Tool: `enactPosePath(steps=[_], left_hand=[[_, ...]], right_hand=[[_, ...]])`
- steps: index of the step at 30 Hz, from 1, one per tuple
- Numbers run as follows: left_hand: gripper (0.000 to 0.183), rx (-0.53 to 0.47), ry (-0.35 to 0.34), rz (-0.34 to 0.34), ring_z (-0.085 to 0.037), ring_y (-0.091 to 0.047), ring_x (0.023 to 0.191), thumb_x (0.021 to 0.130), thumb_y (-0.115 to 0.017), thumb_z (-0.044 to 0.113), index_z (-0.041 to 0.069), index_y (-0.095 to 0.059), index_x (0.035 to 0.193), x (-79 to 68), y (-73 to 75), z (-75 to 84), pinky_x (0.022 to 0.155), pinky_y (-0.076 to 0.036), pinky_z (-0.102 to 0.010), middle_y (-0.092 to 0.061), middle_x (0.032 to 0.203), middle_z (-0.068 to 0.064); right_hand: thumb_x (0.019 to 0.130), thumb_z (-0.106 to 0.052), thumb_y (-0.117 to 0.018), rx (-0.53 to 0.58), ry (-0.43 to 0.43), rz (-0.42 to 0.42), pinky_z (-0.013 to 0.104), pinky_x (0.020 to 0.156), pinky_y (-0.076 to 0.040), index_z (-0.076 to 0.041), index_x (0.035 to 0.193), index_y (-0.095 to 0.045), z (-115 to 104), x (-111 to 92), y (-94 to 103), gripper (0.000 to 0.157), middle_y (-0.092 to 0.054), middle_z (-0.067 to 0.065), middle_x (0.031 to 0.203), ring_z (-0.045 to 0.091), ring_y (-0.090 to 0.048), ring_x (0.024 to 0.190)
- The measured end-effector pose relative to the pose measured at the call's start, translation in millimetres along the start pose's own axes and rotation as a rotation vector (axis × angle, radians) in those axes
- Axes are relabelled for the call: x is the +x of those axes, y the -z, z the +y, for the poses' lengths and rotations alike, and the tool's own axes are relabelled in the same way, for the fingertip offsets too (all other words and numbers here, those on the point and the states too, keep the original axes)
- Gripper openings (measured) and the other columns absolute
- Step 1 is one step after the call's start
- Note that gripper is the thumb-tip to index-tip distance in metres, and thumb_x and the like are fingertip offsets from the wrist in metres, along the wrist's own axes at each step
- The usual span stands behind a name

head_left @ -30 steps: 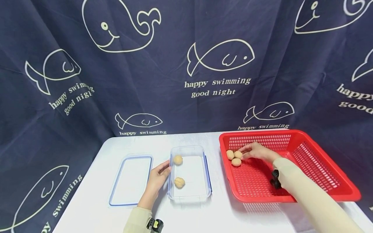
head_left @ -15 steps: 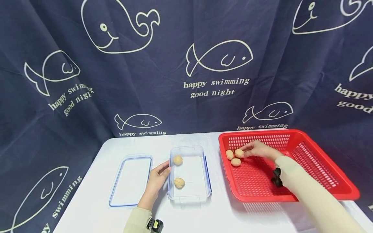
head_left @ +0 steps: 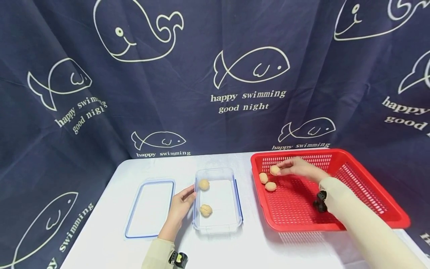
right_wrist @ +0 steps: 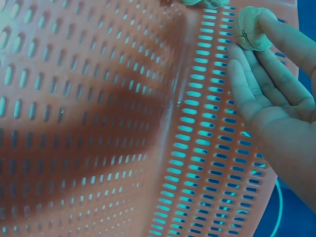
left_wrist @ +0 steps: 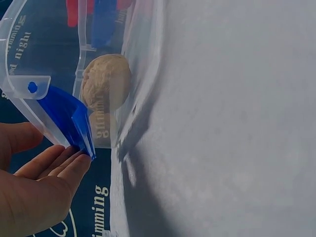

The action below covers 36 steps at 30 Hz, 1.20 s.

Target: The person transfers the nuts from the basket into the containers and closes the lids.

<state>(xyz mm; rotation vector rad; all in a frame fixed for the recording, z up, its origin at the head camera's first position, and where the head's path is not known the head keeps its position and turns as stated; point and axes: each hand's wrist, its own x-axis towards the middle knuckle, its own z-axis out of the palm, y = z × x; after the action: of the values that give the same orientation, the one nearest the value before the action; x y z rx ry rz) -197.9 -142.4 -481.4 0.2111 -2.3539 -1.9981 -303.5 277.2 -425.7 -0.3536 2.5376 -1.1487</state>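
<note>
My right hand [head_left: 297, 167] pinches a walnut [head_left: 275, 170] between thumb and fingers inside the red basket. In the right wrist view this walnut [right_wrist: 253, 28] sits above the basket's slotted wall. Two more walnuts lie below it, one walnut [head_left: 263, 178] against the left side and another walnut [head_left: 270, 186] nearer the front. My left hand [head_left: 181, 203] touches the left side of a clear plastic box [head_left: 217, 228]; the left wrist view has its fingertips on the blue latch [left_wrist: 74, 121]. Inside the box are two walnuts, a back walnut [head_left: 203, 184] and a front walnut [head_left: 206, 210].
The red basket [head_left: 302, 226] stands on the right of the white table [head_left: 258, 246]. A clear lid [head_left: 149, 209] with a blue seal lies left of the box. Behind hangs a dark blue curtain [head_left: 188, 93] with white fish prints.
My right hand has taken hold of a walnut and lifted it up and slightly back, away from the other two in the basket. My left hand has stayed at the box.
</note>
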Motion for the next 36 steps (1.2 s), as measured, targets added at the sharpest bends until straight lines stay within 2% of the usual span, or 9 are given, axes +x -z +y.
enactPosePath(steps=[8, 17, 21, 26, 29, 36], left_hand=[[0.037, 0.002, 0.004, 0.002, -0.024, -0.053, 0.109, 0.084, -0.058, 0.013, 0.006, -0.053, 0.12, 0.5, -0.4, -0.4, 0.094, -0.042, -0.032, -0.055, 0.119, -0.014], [0.037, 0.013, 0.003, -0.005, -0.024, -0.051, 0.111, 0.085, -0.057, 0.013, 0.006, -0.053, 0.121, -0.3, -0.8, -0.7, 0.095, -0.041, -0.033, -0.054, 0.121, -0.013], [0.037, 0.01, 0.002, -0.018, -0.024, -0.051, 0.111, 0.085, -0.057, 0.014, 0.006, -0.052, 0.121, -0.2, -0.6, -2.1, 0.094, -0.041, -0.032, -0.054, 0.121, -0.013], [0.038, 0.002, -0.006, -0.032, -0.025, -0.05, 0.112, 0.085, -0.057, 0.015, 0.005, -0.052, 0.122, 0.1, -0.4, -2.7, 0.095, -0.041, -0.032, -0.053, 0.122, -0.014], [0.038, 0.006, -0.007, -0.028, -0.025, -0.05, 0.112, 0.085, -0.058, 0.015, 0.005, -0.052, 0.122, -0.6, -0.3, -1.4, 0.095, -0.041, -0.032, -0.053, 0.122, -0.014], [0.039, 0.009, 0.003, -0.03, -0.026, -0.049, 0.113, 0.086, -0.057, 0.016, 0.006, -0.051, 0.123, -0.7, 0.8, -0.6, 0.097, -0.039, -0.035, -0.052, 0.123, -0.014]], right_hand=[[0.075, -0.029, -0.069, 0.03, 0.004, 0.037, 0.028, 0.079, -0.045, -0.007, 0.115, -0.059, -8.5, -0.6, 2.4, 0.046, -0.065, 0.006, 0.103, 0.017, -0.054, 0.093], [0.072, -0.033, -0.072, 0.04, 0.046, 0.076, 0.026, 0.082, -0.046, -0.006, 0.114, -0.06, -26.1, -4.3, -0.6, 0.052, -0.064, 0.008, 0.105, 0.014, -0.056, 0.092], [0.074, -0.03, -0.071, 0.077, 0.075, 0.078, 0.025, 0.081, -0.047, -0.004, 0.113, -0.06, -32.7, -7.2, -2.8, 0.049, -0.064, 0.01, 0.104, 0.012, -0.057, 0.092], [0.074, -0.032, -0.07, 0.089, 0.093, 0.089, 0.029, 0.082, -0.046, -0.009, 0.114, -0.06, -40.5, -10.3, -4.5, 0.047, -0.063, 0.006, 0.106, 0.016, -0.055, 0.096], [0.074, -0.032, -0.07, 0.102, 0.092, 0.105, 0.031, 0.084, -0.046, -0.013, 0.114, -0.06, -49.6, -12.7, -5.6, 0.046, -0.063, 0.004, 0.106, 0.018, -0.054, 0.099], [0.074, -0.03, -0.071, 0.145, 0.146, 0.142, 0.03, 0.085, -0.046, -0.009, 0.114, -0.06, -73.6, -11.5, -9.2, 0.047, -0.063, 0.008, 0.105, 0.017, -0.056, 0.097]])
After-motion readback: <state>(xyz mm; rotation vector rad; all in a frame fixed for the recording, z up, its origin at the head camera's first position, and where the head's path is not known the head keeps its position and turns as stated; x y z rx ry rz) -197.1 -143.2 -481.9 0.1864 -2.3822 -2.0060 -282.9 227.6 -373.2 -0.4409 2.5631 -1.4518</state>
